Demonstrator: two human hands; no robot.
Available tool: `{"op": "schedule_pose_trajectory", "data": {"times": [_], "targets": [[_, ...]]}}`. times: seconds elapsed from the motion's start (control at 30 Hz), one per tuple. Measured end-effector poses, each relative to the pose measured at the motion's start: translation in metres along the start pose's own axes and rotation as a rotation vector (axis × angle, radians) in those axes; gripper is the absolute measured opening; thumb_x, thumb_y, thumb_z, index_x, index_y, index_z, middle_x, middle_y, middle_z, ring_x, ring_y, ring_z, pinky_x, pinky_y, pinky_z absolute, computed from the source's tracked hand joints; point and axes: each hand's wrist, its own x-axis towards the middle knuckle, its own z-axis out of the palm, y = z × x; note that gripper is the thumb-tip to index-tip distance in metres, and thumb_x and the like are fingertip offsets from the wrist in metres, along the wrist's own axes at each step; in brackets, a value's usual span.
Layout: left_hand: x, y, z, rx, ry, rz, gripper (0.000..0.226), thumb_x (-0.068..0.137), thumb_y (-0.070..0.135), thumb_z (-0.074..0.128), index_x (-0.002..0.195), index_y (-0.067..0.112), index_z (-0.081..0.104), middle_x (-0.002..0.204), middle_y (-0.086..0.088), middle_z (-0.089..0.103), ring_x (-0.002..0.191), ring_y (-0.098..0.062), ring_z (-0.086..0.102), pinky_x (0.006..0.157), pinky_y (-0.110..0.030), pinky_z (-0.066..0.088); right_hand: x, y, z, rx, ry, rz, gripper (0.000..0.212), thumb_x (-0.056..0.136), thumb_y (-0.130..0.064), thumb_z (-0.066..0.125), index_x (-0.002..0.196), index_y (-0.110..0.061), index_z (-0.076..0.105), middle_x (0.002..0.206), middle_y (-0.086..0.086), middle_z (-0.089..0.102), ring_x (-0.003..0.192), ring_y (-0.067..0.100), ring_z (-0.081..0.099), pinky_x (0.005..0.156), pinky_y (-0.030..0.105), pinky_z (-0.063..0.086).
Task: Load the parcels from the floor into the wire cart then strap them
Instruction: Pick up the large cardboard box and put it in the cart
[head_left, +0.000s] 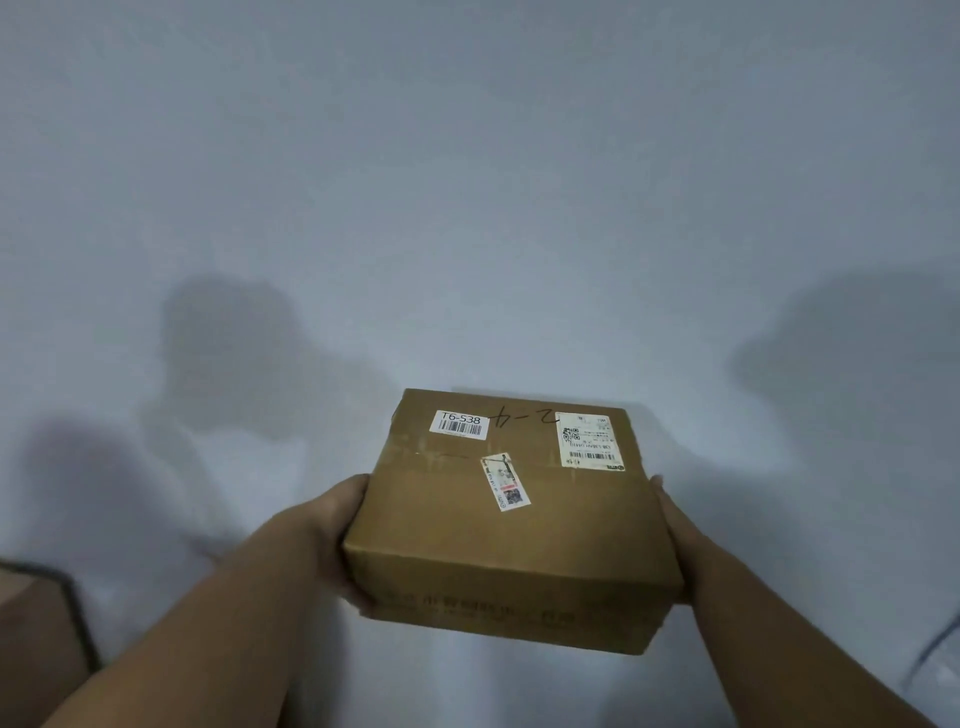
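Both hands grip one brown cardboard parcel from opposite sides, holding it up in front of a plain pale grey surface; whether that surface is wall or floor cannot be told. Left hand presses flat against the parcel's left side, its fingers curling under the lower left corner. Right hand presses against the right side, with a fingertip showing just above the top edge near the far right corner. Bare forearms run from the bottom of the view up to the hands.

On the parcel's top face sits a white barcode sticker reading "T6-538", near the far left corner. A larger white shipping label with a QR code and barcode lies at the far right corner. Between these two, handwritten dark marks stand on the cardboard. A narrow slanted sticker lies near the middle of the top, across a taped seam. Faint printed characters run along the near side face, too blurred to read.

At the lower left edge, part of another brown box shows with a dark rim beside it. Soft shadows fall on the grey surface to the left and right of the parcel.
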Motion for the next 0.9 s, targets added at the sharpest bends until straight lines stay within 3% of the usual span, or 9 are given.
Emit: {"op": "schedule_pose_trajectory", "data": {"times": [0.07, 0.2, 0.3, 0.43, 0.57, 0.67, 0.8, 0.9], "targets": [[-0.006, 0.002, 0.001, 0.073, -0.011, -0.020, 0.050, 0.071, 0.055, 0.058, 0.106, 0.021, 0.067, 0.112, -0.017, 0.070, 0.110, -0.041, 0.062, 0.099, -0.065, 0.036, -0.024, 0.004, -0.004, 0.036, 0.001, -0.024, 0.079, 0.089, -0.075, 0.019, 0.109, -0.013, 0.065, 0.094, 0.018, 0.075, 0.077, 0.034, 0.074, 0.072, 0.040, 0.055], [-0.009, -0.004, 0.022, 0.121, -0.108, -0.046, 0.057, 0.072, 0.057, 0.059, 0.115, 0.019, 0.066, 0.121, -0.020, 0.067, 0.112, -0.044, 0.061, 0.099, -0.065, 0.037, -0.078, 0.021, -0.027, 0.036, 0.160, -0.121, 0.074, 0.093, -0.070, 0.017, 0.109, -0.015, 0.065, 0.091, 0.014, 0.076, 0.074, 0.029, 0.075, 0.073, 0.040, 0.049], [-0.018, -0.014, 0.055, 0.189, -0.195, -0.071, 0.058, 0.081, 0.061, 0.052, 0.117, 0.016, 0.063, 0.118, -0.023, 0.067, 0.108, -0.046, 0.060, 0.096, -0.065, 0.041, -0.123, 0.033, -0.054, 0.075, 0.316, -0.161, 0.072, 0.096, -0.066, 0.019, 0.121, -0.014, 0.062, 0.093, 0.015, 0.075, 0.078, 0.030, 0.073, 0.070, 0.040, 0.050], [-0.023, -0.037, 0.121, 0.343, -0.319, -0.099, 0.058, 0.083, 0.057, 0.052, 0.119, 0.013, 0.061, 0.117, -0.025, 0.064, 0.110, -0.049, 0.056, 0.094, -0.066, 0.042, -0.202, 0.058, -0.108, 0.187, 0.483, -0.175, 0.074, 0.092, -0.069, 0.026, 0.114, -0.011, 0.066, 0.096, 0.016, 0.075, 0.077, 0.030, 0.075, 0.072, 0.039, 0.051], [-0.044, -0.065, 0.198, 0.478, -0.432, -0.103, 0.052, 0.089, 0.057, 0.048, 0.108, 0.010, 0.061, 0.099, -0.024, 0.069, 0.101, -0.048, 0.056, 0.094, -0.063, 0.042, -0.295, 0.084, -0.155, 0.291, 0.603, -0.234, 0.071, 0.093, -0.067, 0.031, 0.117, -0.011, 0.066, 0.106, 0.017, 0.073, 0.087, 0.033, 0.074, 0.070, 0.038, 0.058], [-0.066, -0.088, 0.257, 0.624, -0.547, -0.032, 0.051, 0.091, 0.063, 0.043, 0.112, 0.018, 0.057, 0.113, -0.021, 0.058, 0.122, -0.054, 0.041, 0.103, -0.073, 0.025, -0.368, 0.105, -0.186, 0.322, 0.721, -0.270, 0.071, 0.093, -0.068, 0.031, 0.120, -0.012, 0.065, 0.112, 0.018, 0.071, 0.095, 0.036, 0.072, 0.079, 0.041, 0.055], [-0.101, -0.121, 0.329, 0.733, -0.704, -0.002, 0.061, 0.088, 0.064, 0.050, 0.133, 0.023, 0.045, 0.132, -0.022, 0.048, 0.129, -0.056, 0.034, 0.101, -0.076, 0.025, -0.460, 0.139, -0.222, 0.403, 0.839, -0.333, 0.072, 0.093, -0.069, 0.031, 0.122, -0.012, 0.063, 0.112, 0.020, 0.071, 0.093, 0.036, 0.072, 0.079, 0.041, 0.057], [-0.139, -0.157, 0.380, 0.775, -0.744, -0.035, 0.076, 0.083, 0.068, 0.051, 0.140, 0.019, 0.040, 0.144, -0.026, 0.042, 0.131, -0.054, 0.035, 0.107, -0.071, 0.024, -0.527, 0.166, -0.245, 0.428, 0.937, -0.379, 0.071, 0.092, -0.069, 0.031, 0.119, -0.012, 0.063, 0.107, 0.019, 0.073, 0.089, 0.036, 0.073, 0.076, 0.041, 0.057]]}}
